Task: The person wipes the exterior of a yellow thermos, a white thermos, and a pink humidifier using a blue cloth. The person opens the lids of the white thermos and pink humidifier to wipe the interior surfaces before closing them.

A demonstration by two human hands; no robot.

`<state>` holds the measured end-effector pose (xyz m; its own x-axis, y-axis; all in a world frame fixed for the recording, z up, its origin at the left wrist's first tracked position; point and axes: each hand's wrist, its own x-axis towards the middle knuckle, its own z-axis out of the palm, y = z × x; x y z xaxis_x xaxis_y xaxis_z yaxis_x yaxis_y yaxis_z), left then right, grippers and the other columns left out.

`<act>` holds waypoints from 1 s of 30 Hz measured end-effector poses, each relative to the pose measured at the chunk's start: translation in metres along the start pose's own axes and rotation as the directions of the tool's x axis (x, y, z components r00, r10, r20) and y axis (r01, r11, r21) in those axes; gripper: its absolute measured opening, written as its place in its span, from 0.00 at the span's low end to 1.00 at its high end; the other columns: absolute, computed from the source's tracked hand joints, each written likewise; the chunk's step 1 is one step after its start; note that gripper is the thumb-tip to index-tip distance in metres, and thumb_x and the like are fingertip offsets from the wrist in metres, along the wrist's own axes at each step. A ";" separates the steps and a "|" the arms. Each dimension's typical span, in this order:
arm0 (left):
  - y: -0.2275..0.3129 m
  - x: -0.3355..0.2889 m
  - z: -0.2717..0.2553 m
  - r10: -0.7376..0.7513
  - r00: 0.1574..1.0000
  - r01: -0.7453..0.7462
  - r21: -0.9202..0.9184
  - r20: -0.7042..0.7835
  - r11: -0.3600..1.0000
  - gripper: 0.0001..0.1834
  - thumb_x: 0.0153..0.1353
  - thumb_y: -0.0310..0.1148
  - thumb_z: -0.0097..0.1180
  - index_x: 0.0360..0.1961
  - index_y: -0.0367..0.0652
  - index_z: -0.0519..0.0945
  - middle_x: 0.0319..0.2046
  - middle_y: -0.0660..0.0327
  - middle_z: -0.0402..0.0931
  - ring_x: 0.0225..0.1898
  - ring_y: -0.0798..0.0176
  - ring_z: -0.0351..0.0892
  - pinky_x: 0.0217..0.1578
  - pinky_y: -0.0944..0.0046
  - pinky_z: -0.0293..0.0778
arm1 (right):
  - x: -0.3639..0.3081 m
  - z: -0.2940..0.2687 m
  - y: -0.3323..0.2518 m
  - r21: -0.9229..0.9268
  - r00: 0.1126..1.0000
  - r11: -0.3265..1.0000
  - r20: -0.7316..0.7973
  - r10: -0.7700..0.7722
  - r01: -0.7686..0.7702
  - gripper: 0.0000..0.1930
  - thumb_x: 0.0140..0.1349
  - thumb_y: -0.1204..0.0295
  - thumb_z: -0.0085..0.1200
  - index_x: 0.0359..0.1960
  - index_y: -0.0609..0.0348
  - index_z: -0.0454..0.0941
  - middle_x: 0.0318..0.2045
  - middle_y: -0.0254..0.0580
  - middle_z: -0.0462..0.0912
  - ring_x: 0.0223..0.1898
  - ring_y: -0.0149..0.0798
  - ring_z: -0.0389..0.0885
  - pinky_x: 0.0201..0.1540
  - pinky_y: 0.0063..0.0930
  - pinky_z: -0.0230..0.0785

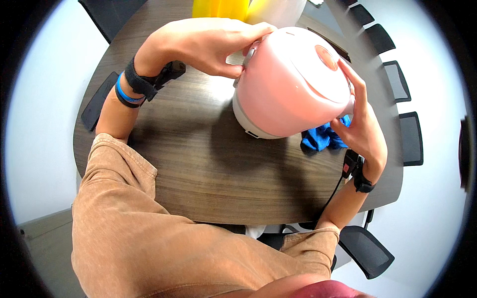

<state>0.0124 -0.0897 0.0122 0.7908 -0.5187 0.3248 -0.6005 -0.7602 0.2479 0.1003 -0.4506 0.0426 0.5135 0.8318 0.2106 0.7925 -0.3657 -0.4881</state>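
Note:
A pink, rounded rice cooker [283, 84] with a white base is between my two hands at the far middle of the table. My left hand [213, 47] grips the grey fitting on its left side, thumb and fingers closed round it. My right hand [362, 119] holds the opposite side, fingers reaching up beside the lid and thumb lower down. The cooker looks tilted, its lid toward the upper right; whether its base touches the table I cannot tell. Close to my right thumb lies a crumpled blue cloth [320, 138], partly hidden behind the cooker.
Beyond the cooker stand a yellow container [218, 9] and a whitish one [280, 12], both cut off or partly covered. The dark wooden table [198, 174] curves around in front of me. Several black chairs [411, 139] line its right side. A cable [334, 193] hangs from my right wrist strap.

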 end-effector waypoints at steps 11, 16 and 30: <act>0.019 -0.019 0.008 -0.160 0.987 0.160 -0.044 0.020 0.986 0.44 0.67 0.33 0.61 0.80 0.33 0.55 0.61 0.35 0.77 0.52 0.38 0.85 0.57 0.48 0.82 | 0.008 0.006 0.001 0.015 0.999 0.999 -0.024 -0.039 0.039 0.54 0.53 0.84 0.71 0.82 0.48 0.57 0.80 0.52 0.65 0.79 0.58 0.65 0.78 0.59 0.64; 0.026 -0.017 0.014 -0.143 0.988 0.142 -0.024 -0.054 0.990 0.42 0.67 0.33 0.59 0.78 0.32 0.57 0.57 0.35 0.78 0.49 0.37 0.86 0.53 0.46 0.82 | 0.008 0.007 -0.002 0.058 0.999 0.998 -0.043 -0.017 0.020 0.53 0.53 0.84 0.71 0.82 0.49 0.57 0.79 0.53 0.66 0.79 0.58 0.66 0.77 0.58 0.66; 0.038 -0.031 -0.009 -0.199 0.980 0.198 0.162 -0.008 0.967 0.37 0.61 0.18 0.57 0.73 0.36 0.64 0.49 0.48 0.71 0.49 0.46 0.80 0.50 0.51 0.79 | 0.005 0.007 -0.001 -0.016 0.989 0.993 -0.092 -0.115 0.114 0.50 0.55 0.85 0.67 0.82 0.41 0.62 0.63 0.55 0.82 0.55 0.46 0.86 0.53 0.39 0.82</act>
<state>-0.0361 -0.0988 0.0193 0.8937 -0.3538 0.2760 -0.4048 -0.9010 0.1559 0.0998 -0.4430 0.0378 0.4467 0.8267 0.3421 0.8511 -0.2747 -0.4475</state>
